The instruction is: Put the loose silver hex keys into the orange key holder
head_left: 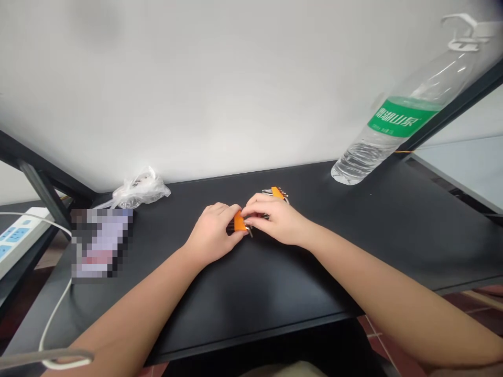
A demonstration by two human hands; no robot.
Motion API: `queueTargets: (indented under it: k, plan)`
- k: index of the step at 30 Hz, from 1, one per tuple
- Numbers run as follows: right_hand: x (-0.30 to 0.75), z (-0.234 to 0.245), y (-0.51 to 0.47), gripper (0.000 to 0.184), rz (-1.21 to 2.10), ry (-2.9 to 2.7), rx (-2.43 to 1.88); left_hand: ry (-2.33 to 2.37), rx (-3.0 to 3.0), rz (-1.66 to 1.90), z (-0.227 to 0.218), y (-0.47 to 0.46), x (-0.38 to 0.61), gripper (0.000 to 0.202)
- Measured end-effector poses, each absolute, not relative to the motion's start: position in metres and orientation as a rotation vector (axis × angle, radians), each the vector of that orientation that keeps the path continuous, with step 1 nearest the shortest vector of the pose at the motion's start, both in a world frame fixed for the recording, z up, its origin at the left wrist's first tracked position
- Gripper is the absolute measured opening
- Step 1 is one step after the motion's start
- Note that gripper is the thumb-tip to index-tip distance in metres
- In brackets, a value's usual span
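My left hand [214, 230] is closed around an orange hex key holder [240, 222] just above the black table, gripping it between thumb and fingers. Short metal hex key ends [250, 231] stick out at its right side. The thumb and index finger of my right hand [277, 219] pinch at that same side, on what looks like one hex key, mostly hidden by the fingertips. A second orange holder [277, 192] with a row of metal keys lies on the table just behind my right hand, partly covered by it.
A large water bottle [406, 118] with a green label stands at the back right. A crumpled plastic bag [141, 189] lies at the back left, near a blurred phone-like object [102, 243]. A white power strip [23, 235] and cable [55, 314] are at the left. The black table [243, 303] meets a pale wall.
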State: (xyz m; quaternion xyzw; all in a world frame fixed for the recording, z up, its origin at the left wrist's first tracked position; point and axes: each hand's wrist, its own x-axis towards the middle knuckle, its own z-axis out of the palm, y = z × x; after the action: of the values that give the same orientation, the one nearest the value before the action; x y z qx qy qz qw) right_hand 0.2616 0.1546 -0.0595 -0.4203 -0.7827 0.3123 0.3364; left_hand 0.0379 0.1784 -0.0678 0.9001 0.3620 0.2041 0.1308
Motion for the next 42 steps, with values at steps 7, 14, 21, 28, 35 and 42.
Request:
queueTargets:
  k: [7,14,21,28,35,42]
  plan:
    - [0.295,-0.061,0.172,0.014,0.767,-2.11,-1.343,1.184,2.469,0.537,-0.073,0.185,0.031,0.032]
    - [0.294,-0.058,0.165,0.014,0.555,-2.572,-1.452,1.194,2.411,0.527,-0.071,0.185,0.034,0.029]
    - [0.277,-0.053,0.153,0.013,0.22,-2.668,-1.499,1.17,2.436,0.533,-0.072,0.186,0.034,0.032]
    - [0.28,-0.046,0.158,0.01,0.461,-2.374,-1.343,1.143,2.439,0.524,-0.068,0.184,0.034,0.03]
    - [0.277,-0.054,0.159,0.017,0.475,-2.382,-1.221,1.137,2.484,0.501,-0.07,0.182,0.036,0.033]
    - [0.277,-0.054,0.159,0.023,0.452,-2.361,-1.198,1.126,2.521,0.509,-0.072,0.182,0.035,0.035]
